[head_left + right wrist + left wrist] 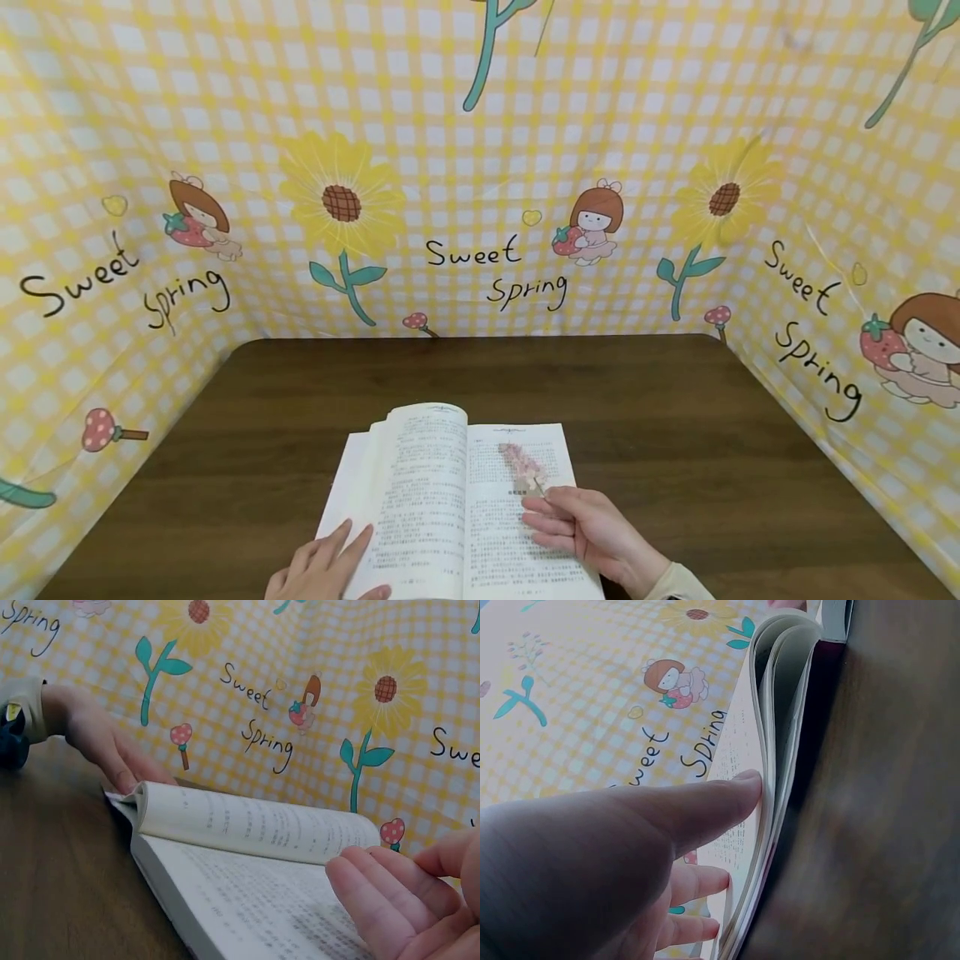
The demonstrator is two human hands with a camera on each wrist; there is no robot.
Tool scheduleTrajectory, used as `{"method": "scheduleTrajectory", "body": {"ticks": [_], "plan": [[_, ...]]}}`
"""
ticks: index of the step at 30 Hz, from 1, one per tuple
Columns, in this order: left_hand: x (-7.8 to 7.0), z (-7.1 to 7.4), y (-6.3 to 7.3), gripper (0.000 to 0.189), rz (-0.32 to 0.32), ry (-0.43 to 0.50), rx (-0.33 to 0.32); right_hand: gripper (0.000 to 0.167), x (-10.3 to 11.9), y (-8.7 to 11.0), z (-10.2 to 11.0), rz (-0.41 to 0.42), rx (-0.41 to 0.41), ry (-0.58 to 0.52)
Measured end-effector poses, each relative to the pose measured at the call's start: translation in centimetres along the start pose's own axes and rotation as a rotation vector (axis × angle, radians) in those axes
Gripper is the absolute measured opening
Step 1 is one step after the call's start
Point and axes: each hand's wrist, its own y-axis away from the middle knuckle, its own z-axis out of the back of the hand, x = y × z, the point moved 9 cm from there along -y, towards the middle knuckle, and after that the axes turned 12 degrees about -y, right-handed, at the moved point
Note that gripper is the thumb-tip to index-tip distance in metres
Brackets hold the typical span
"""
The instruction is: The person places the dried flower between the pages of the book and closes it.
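Observation:
An open book [420, 500] lies on the table, its left pages arching up near the spine. My left hand [318, 567] rests on the left page with fingers spread. In the left wrist view the thumb [712, 802] lies along the lower page edge and the fingertips [718, 881] touch the paper. Over the right page, my right hand [592, 533] pinches the stem end of a slim pink flower sprig [521, 465] between thumb and forefinger. Its other fingers are loosely bent. The right wrist view shows those fingers [390, 900] above the page, the sprig out of sight.
The dark wooden table [247, 467] extends to both sides of the book and behind it. A yellow checked cloth [480, 167] with printed sunflowers and lettering stands as a wall at the back and sides.

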Motion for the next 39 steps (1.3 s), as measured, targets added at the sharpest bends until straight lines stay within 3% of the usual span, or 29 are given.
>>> {"method": "scheduleTrajectory", "body": {"ticks": [5, 12, 19, 29, 34, 39], "plan": [[0.0, 0.0, 0.1, 0.093, 0.002, 0.006, 0.003, 0.030, -0.7, -0.1, -0.3, -0.053, 0.046, 0.026], [-0.1, 0.2, 0.2, 0.094, 0.002, 0.004, -0.007, 0.035, -0.9, 0.0, -0.7, -0.091, 0.101, 0.064], [-0.2, 0.1, 0.2, 0.095, 0.005, 0.003, -0.002, 0.024, -1.1, 0.3, -1.1, -0.138, 0.171, 0.027], [-0.3, 0.3, 0.3, 0.095, 0.003, 0.004, -0.001, 0.046, -1.3, 0.9, -2.1, -0.222, 0.263, 0.066], [-0.3, 0.0, -0.1, 0.099, -0.009, -0.038, 0.016, 0.042, -0.1, 1.5, -2.4, -0.164, 0.328, 0.113], [-0.5, 0.6, -0.3, 0.097, -0.040, -0.073, -0.031, 0.037, 1.9, 2.2, -1.6, -0.079, 0.362, 0.177]]}}
